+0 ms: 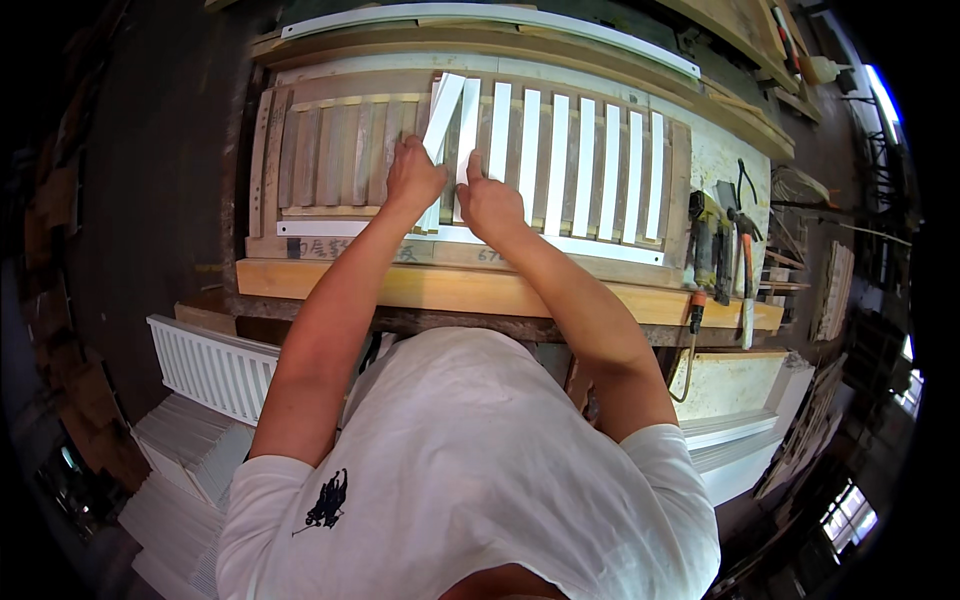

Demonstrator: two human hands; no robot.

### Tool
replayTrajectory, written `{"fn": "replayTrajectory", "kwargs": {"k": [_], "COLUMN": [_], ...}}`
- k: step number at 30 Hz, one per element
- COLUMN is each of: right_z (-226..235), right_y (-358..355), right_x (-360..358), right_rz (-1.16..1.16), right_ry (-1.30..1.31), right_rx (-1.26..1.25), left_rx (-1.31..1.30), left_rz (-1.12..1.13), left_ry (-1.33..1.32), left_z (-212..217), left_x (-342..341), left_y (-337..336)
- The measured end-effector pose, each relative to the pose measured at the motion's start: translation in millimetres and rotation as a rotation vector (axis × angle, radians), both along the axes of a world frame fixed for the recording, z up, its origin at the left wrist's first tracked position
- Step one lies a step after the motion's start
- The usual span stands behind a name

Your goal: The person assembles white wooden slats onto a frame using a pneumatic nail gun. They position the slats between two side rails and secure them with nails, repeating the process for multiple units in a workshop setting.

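Left hand (413, 176) pinches a tilted white flat slat (441, 112), angling it into the slotted wooden jig (300, 150); right hand (489, 206) presses a neighbouring white slat (466, 130) flat, keeping it seated.

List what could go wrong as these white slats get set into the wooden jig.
1. The tilted slat under the left hand leans across its neighbour and may seat crooked.
2. The right hand presses near narrow slots, so fingers might get pinched.
3. The power tool and hammer lie near the bench edge and could be knocked off.
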State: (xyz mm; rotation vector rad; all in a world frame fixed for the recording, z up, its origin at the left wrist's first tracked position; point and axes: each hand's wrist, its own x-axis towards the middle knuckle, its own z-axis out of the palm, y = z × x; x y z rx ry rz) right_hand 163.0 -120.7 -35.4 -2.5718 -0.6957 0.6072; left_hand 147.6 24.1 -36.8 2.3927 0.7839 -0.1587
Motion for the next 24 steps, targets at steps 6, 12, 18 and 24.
{"fn": "replayTrajectory", "kwargs": {"k": [6,12,18,24], "right_z": [12,3,-5,-3], "right_y": [12,37,51,56], "right_x": [-6,-18,-32,-38], "right_rz": [-0.045,0.126,0.357,0.354], "right_ry": [-0.028,-0.257,-0.337,-0.257], "right_rx": [0.148,0.321,0.175,0.048], "left_rx": [0.050,0.044,0.150,0.168], "left_rz": [0.032,0.033,0.041,0.049], "left_ry": [0.003,-0.003,-0.015,-0.029], "left_z": [10,9,-2,4], "left_x": [-11,-11,-19,-14], "left_y": [29,44,63,67]}}
